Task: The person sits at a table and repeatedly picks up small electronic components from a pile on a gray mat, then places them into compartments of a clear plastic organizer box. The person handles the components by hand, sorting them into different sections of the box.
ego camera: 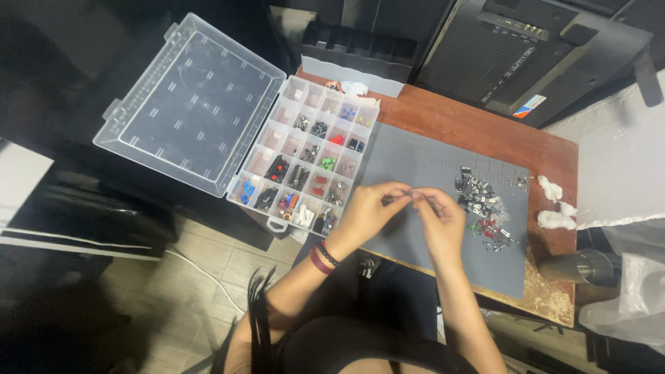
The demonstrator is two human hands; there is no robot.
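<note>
both hands over the grey mat [415, 156], meeting at the fingertips. left hand [367, 210] and right hand [440, 218] each have thumb and forefinger pressed together on one tiny part [409, 195] held between them; part too small to identify. other fingers curled in. two bands on the left wrist, one dark red, one dark.

one loose pile of small parts [483, 206] on the mat just right of the right hand: mostly black and silver bits, a few red and green; too many and too small to count.

one clear plastic organizer box [305, 156] left of the mat, lid [187, 104] swung fully open to the left. grid of small compartments, most holding parts: black, red, blue, green, yellow.

one wooden table [485, 131] under the mat. one grey-and-black bin [357, 59] at the back edge, one black monitor back [512, 48] beyond it. three white wads [556, 208] at the table's right edge. one metal cup [578, 266] lower right.
</note>
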